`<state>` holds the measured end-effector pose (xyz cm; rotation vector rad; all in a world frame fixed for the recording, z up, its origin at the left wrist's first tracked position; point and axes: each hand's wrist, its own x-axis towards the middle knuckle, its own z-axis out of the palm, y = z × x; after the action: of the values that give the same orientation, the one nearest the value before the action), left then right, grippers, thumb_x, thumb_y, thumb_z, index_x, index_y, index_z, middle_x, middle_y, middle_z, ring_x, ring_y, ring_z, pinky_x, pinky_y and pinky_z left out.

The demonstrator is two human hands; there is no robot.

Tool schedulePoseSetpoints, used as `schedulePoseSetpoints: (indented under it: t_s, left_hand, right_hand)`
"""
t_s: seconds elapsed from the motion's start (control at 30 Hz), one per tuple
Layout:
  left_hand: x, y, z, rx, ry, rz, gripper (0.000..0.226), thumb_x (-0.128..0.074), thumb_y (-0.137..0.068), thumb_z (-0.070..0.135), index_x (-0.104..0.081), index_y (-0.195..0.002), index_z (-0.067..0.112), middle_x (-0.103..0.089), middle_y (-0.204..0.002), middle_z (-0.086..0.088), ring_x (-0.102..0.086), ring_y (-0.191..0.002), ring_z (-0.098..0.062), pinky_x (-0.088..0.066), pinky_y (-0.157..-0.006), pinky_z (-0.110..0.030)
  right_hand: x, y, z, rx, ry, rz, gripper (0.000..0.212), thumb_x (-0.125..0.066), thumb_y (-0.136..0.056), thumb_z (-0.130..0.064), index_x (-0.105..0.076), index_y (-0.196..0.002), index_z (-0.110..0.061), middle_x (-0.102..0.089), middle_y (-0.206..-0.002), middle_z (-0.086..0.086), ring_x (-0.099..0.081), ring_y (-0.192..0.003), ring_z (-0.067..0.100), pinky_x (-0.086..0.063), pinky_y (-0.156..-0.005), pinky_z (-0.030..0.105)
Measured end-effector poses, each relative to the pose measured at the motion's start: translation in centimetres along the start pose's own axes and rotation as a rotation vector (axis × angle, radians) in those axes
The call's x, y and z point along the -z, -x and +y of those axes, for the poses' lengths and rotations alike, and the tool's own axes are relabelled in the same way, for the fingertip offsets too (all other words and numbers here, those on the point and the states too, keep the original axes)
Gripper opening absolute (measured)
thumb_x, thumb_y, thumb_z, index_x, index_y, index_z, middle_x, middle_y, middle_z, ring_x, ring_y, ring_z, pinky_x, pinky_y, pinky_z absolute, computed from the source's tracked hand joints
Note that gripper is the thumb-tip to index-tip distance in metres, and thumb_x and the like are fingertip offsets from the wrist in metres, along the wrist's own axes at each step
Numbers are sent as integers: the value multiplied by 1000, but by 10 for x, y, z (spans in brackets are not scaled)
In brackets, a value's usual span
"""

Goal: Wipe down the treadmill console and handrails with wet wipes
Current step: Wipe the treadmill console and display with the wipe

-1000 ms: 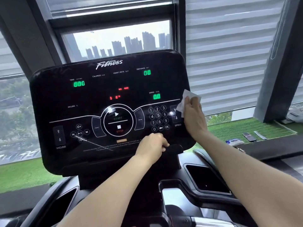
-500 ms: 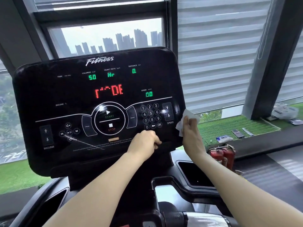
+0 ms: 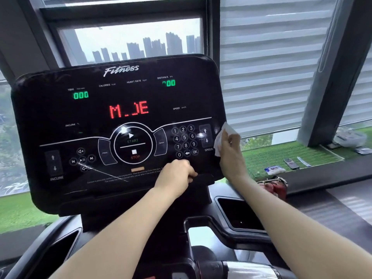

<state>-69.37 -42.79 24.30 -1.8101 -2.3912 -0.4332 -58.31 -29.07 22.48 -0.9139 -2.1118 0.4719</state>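
Note:
The black treadmill console [image 3: 60, 117] fills the middle of the view, its display lit with red and green digits. My right hand [image 3: 231, 156] holds a white wet wipe [image 3: 222, 137] against the console's right edge, beside the speed buttons. My left hand [image 3: 177, 174] grips the console's lower lip below the number keypad [image 3: 185, 140]. A chrome and black handrail [image 3: 237, 268] runs across the bottom of the view.
Black cup-holder recesses [image 3: 239, 214] sit below the console on the right. A wet wipe pack [image 3: 274, 170], a remote [image 3: 290, 163] and a red bag [image 3: 275, 187] lie on the green-turf sill to the right. Window blinds and a grey pillar stand behind.
My right hand slid the wipe from beside the keypad to the console's right edge and down, then slightly back up. The display readout changed. My left hand kept its grip.

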Motion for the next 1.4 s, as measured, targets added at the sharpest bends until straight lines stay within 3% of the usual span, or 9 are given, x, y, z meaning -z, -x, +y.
schedulePoseSetpoints:
  t_s: [0.1,0.37,0.6,0.73,0.83,0.97,1.03,1.23,1.4]
  left_hand:
    - [0,1,1,15,13,7,27,-64,-87,15,-70,-111,25,-66,-109,11,-61,-103,-13,-40,-80,-17]
    - [1,2,1,17,-2,-6,26,-62,-89,16,-70,-111,25,-65,-109,10,-61,-103,-14,-41,-83,-19]
    - [0,1,1,25,-1,-8,26,-64,-88,18,-70,-111,27,-66,-108,10,-61,-102,-15,-43,-85,-23]
    - [1,2,2,27,8,-10,26,-64,-87,17,-71,-110,26,-65,-107,10,-61,-102,-14,-44,-88,-25]
    - [1,3,4,28,13,-1,24,-64,-87,16,-71,-110,24,-66,-106,10,-61,-101,-12,-42,-85,-19]
    - [1,5,6,32,4,5,26,-63,-88,14,-71,-110,23,-66,-106,8,-61,-102,-15,-45,-87,-25]
    - [2,5,6,30,-4,6,26,-62,-88,15,-71,-110,24,-66,-106,8,-61,-102,-15,-44,-85,-22]
    - [3,4,3,15,14,24,24,-64,-88,16,-71,-109,25,-65,-106,11,-60,-101,-9,-31,-74,-9]
    - [0,4,2,20,50,22,25,-65,-86,14,-72,-108,24,-67,-103,9,-62,-99,-14,-45,-86,-25]
  right_hand:
    - [-2,40,15,24,133,-83,69,-37,-85,17,-17,-147,-2,-15,-132,12,-37,-123,32,-35,-95,28]
    - [6,0,2,14,61,-115,67,-35,-88,10,-13,-150,-7,-21,-139,11,-40,-120,32,-37,-96,38]
    - [11,-23,-4,153,-13,36,36,-21,-103,-20,-33,-137,-14,-33,-115,-2,-38,-96,12,-22,-72,13]
    - [-5,27,22,101,83,-115,59,-32,-94,4,-17,-150,-10,-29,-130,10,-39,-113,26,-37,-94,33]
    - [-10,47,39,156,97,-146,67,-40,-87,13,-22,-149,-6,-33,-128,14,-46,-108,31,-42,-93,39]
    - [0,34,32,169,107,28,37,-54,-88,4,-52,-124,0,-52,-112,13,-57,-87,30,-44,-64,34]
    - [9,19,19,102,79,118,21,-54,-88,3,-51,-109,-3,-58,-102,11,-54,-79,26,-36,-61,30]
    - [22,-23,3,115,72,211,24,-46,-85,11,-54,-102,-4,-55,-99,10,-49,-77,24,-26,-61,28]
    - [-11,40,31,234,85,135,23,-56,-74,17,-56,-82,-4,-56,-90,8,-54,-73,26,-35,-56,27]
